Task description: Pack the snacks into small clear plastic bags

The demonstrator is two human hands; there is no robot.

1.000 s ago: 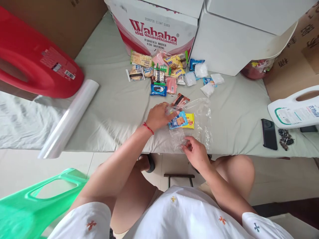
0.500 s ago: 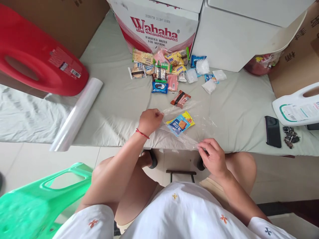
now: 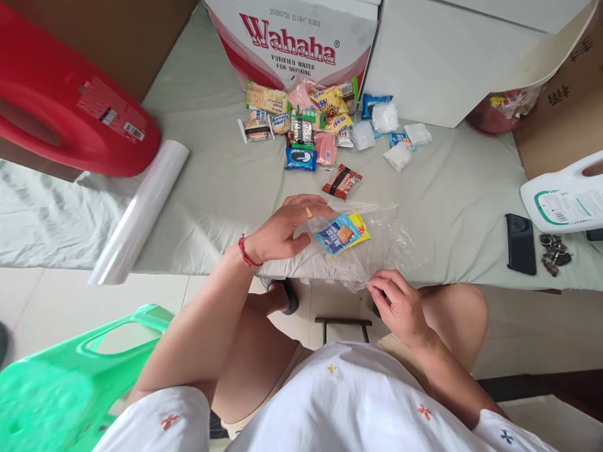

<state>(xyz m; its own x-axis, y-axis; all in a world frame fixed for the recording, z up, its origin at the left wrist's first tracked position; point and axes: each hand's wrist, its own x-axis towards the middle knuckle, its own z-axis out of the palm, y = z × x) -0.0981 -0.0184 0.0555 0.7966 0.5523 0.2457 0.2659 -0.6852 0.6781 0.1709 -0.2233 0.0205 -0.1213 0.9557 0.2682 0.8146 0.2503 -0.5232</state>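
Observation:
A clear plastic bag [image 3: 391,242] lies on the cloth by the front edge. A blue snack packet [image 3: 336,235] and a yellow packet [image 3: 362,226] overlap inside or under its film; I cannot tell which. My right hand [image 3: 398,304] pinches the bag's near corner at the cloth's edge. Fingers apart, my left hand [image 3: 292,229] reaches over the left side of the bag, beside the blue packet, with its fingertips at the film. Just beyond the bag rests a brown snack packet [image 3: 342,182].
Several wrapped snacks [image 3: 304,132] are heaped before a Wahaha carton [image 3: 292,44]. Film-wrapped packets [image 3: 398,156] sit to their right. A plastic roll [image 3: 141,210] and red jug [image 3: 94,107] stand left; a phone [image 3: 521,243], keys [image 3: 556,253] and white bottle [image 3: 565,198] are right.
My left hand has let go of the bag's left edge and spread its fingers over it. My right hand keeps its pinch, slightly lower and left. The film has crumpled.

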